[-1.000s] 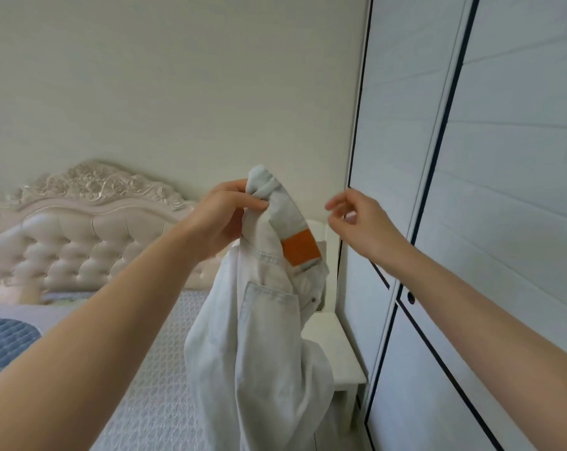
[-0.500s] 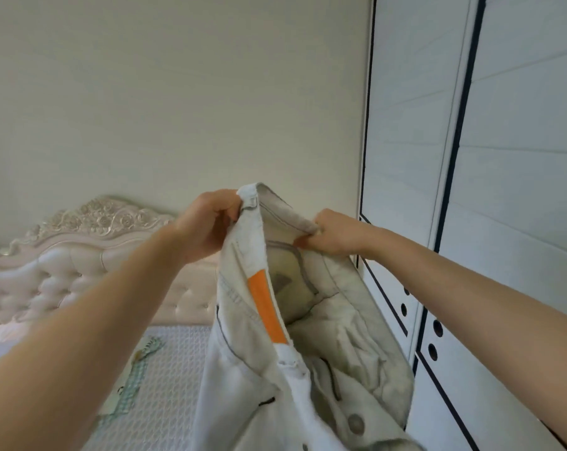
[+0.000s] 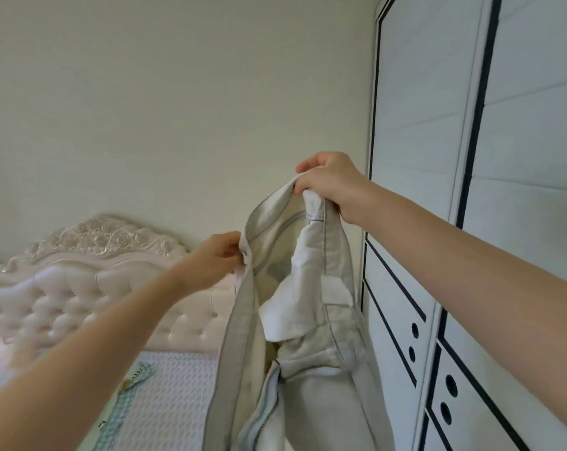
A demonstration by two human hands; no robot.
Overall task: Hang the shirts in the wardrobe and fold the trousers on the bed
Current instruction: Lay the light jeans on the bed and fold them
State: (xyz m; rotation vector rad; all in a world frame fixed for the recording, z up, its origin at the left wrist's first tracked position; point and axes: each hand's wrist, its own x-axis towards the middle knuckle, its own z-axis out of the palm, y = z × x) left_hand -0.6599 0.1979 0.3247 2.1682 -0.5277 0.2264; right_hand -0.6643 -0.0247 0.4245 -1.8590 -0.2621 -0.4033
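Holding the pale trousers [image 3: 295,336] up in the air beside the wardrobe [image 3: 519,222], both hands pinch the waistband: left hand [image 3: 210,265] lower, right hand [image 3: 330,183] higher, above the bed [image 3: 165,385].

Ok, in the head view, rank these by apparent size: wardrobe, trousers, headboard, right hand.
1. wardrobe
2. trousers, though they hang nearer the camera and run off frame
3. headboard, partly hidden by the left arm
4. right hand, gripping the trousers

Pale denim trousers [image 3: 308,320], held aloft, waistband open, zip undone
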